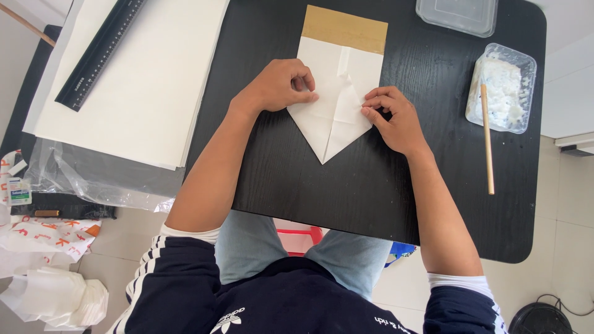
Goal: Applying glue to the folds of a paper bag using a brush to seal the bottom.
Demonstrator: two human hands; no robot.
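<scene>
Dark sleeves nearest; on black table [371, 198], left hand [275, 86] and right hand [396, 120], fingers curled, press folded white paper [334, 93] flat; creasing step, firm pressure along folds seems needed.

Navy white-striped jacket, pale jeans

A small white bottle with a green-and-blue label [19, 191] lies at the far left, beside crumpled white-and-orange printed wrapping [46, 235].

Folded paper [337, 93] lies mid-table [371, 198], between stacked sheets [136, 80] left and a stick [487, 139] right.
</scene>
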